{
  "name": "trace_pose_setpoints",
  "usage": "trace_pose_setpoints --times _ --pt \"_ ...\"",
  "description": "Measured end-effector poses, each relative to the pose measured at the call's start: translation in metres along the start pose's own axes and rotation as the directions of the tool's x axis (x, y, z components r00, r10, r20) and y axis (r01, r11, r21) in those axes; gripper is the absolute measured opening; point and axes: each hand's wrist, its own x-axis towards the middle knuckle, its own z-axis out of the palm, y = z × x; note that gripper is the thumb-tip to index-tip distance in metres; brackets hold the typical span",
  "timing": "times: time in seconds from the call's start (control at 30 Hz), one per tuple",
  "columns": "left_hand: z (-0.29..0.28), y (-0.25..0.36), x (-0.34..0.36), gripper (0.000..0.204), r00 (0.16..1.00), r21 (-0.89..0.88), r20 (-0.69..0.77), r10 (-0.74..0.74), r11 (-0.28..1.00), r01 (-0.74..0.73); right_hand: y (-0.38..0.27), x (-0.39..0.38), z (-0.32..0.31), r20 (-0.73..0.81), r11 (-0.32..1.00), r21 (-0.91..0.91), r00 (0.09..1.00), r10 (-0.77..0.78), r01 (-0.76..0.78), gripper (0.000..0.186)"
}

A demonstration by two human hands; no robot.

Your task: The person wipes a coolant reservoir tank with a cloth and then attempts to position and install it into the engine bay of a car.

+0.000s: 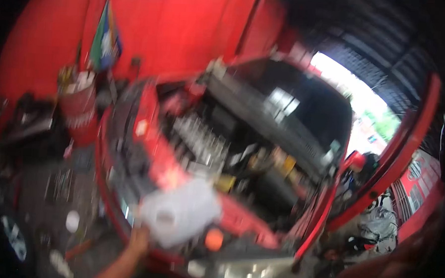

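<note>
In my left hand [138, 238], at the lower middle, is a whitish plastic jug [192, 212]. The fingers close on the jug's near left corner, and a dark oval opening shows in its side. It is held over the front of a red car [238, 221] whose engine bay is uncovered. A round orange thing [214, 239] shows close to the jug's lower right; whether it is joined to the jug is too blurred to tell. A smeared brown shape at the lower right looks like my right arm [395, 271]; its fingers do not show.
The engine [200, 140] lies beyond the jug, below the windshield [303, 103]. A red drum [79, 115] with things on top stands at the left by the red wall. A car wheel [14, 237] is at lower left. An open red door [385, 171] juts out right.
</note>
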Motion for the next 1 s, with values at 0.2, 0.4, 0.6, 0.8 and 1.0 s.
trace_pose_setpoints --times 0.2,0.4,0.6,0.8,1.0 --pt "-0.017 0.053 0.044 0.059 0.996 0.167 0.088 0.014 0.986 -0.028 -0.066 0.012 -0.001 0.091 0.966 0.071 0.966 0.242 -0.249 0.075" --pt "-0.081 0.058 0.117 0.060 0.976 0.287 0.216 0.007 0.955 -0.070 -0.155 -0.019 0.059 0.070 0.968 -0.003 0.966 0.249 -0.249 0.076" --pt "-0.129 0.007 0.225 0.062 0.859 0.348 0.511 0.035 0.905 -0.244 -0.229 -0.030 0.110 -0.003 0.946 -0.269 0.982 0.187 -0.181 0.077" --pt "-0.104 -0.001 0.226 0.059 0.814 0.212 0.543 -0.206 0.972 0.104 -0.320 -0.039 0.134 -0.082 0.945 -0.248 0.977 0.199 -0.213 0.078" --pt "-0.098 0.012 0.208 0.056 0.707 0.365 0.623 -0.336 0.924 0.117 -0.354 -0.147 0.197 0.492 0.534 0.108 0.511 0.704 -0.839 0.088"
